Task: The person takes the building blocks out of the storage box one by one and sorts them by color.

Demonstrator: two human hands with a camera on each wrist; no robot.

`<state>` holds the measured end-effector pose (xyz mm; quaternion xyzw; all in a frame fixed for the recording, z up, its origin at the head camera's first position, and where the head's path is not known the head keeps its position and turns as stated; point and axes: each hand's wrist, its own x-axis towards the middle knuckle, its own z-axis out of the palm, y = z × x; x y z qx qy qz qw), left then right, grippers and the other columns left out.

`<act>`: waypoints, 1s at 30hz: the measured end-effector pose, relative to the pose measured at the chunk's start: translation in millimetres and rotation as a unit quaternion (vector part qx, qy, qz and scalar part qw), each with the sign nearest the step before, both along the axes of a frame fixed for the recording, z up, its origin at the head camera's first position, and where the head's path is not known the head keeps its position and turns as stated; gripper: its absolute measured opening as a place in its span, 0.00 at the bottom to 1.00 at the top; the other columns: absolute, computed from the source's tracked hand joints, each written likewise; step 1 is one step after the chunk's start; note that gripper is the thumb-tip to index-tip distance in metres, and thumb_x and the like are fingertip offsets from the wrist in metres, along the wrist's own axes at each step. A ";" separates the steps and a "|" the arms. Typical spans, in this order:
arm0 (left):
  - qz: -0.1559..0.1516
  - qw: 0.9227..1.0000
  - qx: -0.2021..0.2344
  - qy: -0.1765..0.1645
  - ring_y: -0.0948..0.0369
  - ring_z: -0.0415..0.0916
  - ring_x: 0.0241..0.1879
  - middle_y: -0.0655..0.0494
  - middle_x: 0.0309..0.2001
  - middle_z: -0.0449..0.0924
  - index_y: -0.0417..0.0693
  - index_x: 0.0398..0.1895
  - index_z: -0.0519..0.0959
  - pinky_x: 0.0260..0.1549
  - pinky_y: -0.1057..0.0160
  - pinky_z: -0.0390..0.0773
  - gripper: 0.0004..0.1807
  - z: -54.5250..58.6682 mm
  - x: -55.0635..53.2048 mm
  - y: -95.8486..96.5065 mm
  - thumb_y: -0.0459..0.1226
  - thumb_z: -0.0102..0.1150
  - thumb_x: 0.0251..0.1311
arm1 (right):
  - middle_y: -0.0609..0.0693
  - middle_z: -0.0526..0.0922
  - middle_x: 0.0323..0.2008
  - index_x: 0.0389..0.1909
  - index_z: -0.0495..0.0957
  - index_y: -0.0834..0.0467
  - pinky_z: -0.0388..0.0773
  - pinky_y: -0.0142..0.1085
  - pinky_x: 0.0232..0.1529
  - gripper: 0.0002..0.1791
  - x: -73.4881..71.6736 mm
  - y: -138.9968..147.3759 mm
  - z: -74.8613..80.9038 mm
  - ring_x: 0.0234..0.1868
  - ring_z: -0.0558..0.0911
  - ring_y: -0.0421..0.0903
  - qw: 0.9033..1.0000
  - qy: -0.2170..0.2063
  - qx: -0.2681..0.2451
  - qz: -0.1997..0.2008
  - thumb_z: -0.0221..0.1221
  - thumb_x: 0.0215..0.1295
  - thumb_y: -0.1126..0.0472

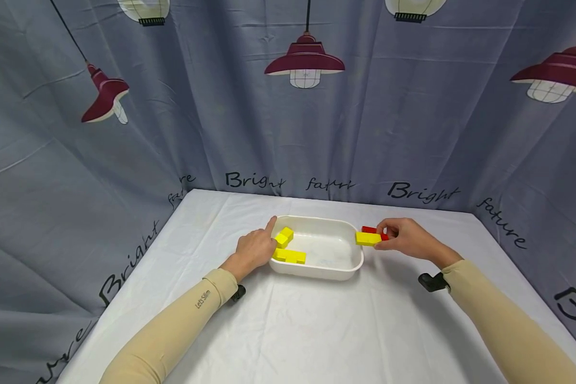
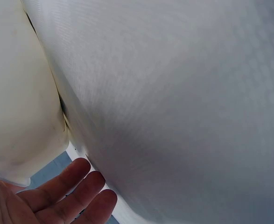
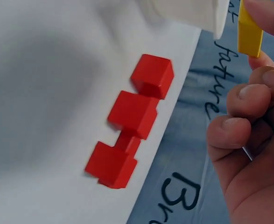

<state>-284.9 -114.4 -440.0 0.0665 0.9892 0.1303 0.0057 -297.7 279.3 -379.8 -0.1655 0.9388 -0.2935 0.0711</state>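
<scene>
In the head view a white tub [image 1: 317, 272] stands on the table, with two yellow blocks [image 1: 290, 256] inside its left end. My left hand [image 1: 256, 248] touches the tub's left end, index finger stretched along the rim. Its other fingers [image 2: 73, 191] extend loosely beside the outer wall in the left wrist view; the thumb's contact is hidden. Over the tub's right rim, my right hand [image 1: 403, 237] pinches a yellow block [image 1: 367, 239] between thumb and fingertip. Below that hand lies a notched red block [image 3: 132, 114] on the table, partly covered in the head view.
A white cloth [image 1: 317, 325] covers the table. Grey-blue curtains [image 1: 249, 128] printed with lamps and lettering rise close behind the table's back edge and along both sides. A dark wrist device [image 1: 432, 282] sits at the right sleeve cuff.
</scene>
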 end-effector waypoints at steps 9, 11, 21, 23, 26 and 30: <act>0.000 1.000 0.004 -0.001 0.57 0.74 0.33 0.50 0.41 0.82 0.56 0.82 0.48 0.27 0.55 0.75 0.38 -1.1 -0.5 -0.7 0.42 0.40 0.68 | 0.51 0.69 0.25 0.43 0.80 0.56 0.66 0.35 0.27 0.19 3.9 20.8 -13.8 0.29 0.69 0.48 0.999 0.007 0.001 -0.032 0.73 0.56 0.52; 0.001 1.000 0.003 -0.001 0.57 0.74 0.32 0.50 0.41 0.82 0.56 0.82 0.48 0.27 0.55 0.75 0.37 -1.1 -0.3 -0.8 0.42 0.40 0.69 | 0.50 0.69 0.24 0.43 0.79 0.56 0.65 0.35 0.26 0.19 3.3 25.0 -18.7 0.28 0.70 0.48 0.999 0.006 0.002 -0.040 0.73 0.56 0.51; 0.007 1.000 0.005 -0.002 0.57 0.74 0.32 0.50 0.39 0.81 0.58 0.82 0.47 0.27 0.55 0.74 0.37 1.6 -1.8 -1.0 0.43 0.39 0.70 | 0.51 0.69 0.25 0.43 0.78 0.58 0.64 0.35 0.25 0.20 -1.4 33.4 -45.3 0.28 0.69 0.49 0.998 -0.003 0.011 -0.065 0.72 0.57 0.52; 0.008 1.000 0.005 -0.004 0.57 0.74 0.32 0.50 0.40 0.82 0.58 0.82 0.47 0.28 0.55 0.74 0.37 1.8 -1.8 -0.7 0.43 0.38 0.70 | 0.51 0.70 0.25 0.43 0.78 0.58 0.64 0.34 0.25 0.20 -2.0 33.5 -51.0 0.29 0.69 0.49 0.998 -0.003 0.018 -0.065 0.72 0.56 0.52; 0.007 1.000 0.008 -0.009 0.57 0.74 0.33 0.50 0.42 0.83 0.58 0.82 0.47 0.29 0.55 0.75 0.37 1.1 -1.2 0.0 0.43 0.38 0.70 | 0.51 0.70 0.25 0.42 0.79 0.57 0.64 0.34 0.25 0.19 -1.6 33.5 -58.7 0.29 0.69 0.49 0.997 -0.002 0.032 -0.066 0.73 0.56 0.52; 0.009 1.000 0.009 -0.009 0.56 0.74 0.33 0.50 0.42 0.83 0.58 0.82 0.47 0.29 0.55 0.75 0.37 -0.3 -0.1 0.7 0.43 0.38 0.70 | 0.52 0.70 0.25 0.43 0.79 0.57 0.65 0.35 0.25 0.20 0.0 31.9 -66.1 0.30 0.69 0.49 0.997 0.002 0.040 -0.069 0.73 0.55 0.50</act>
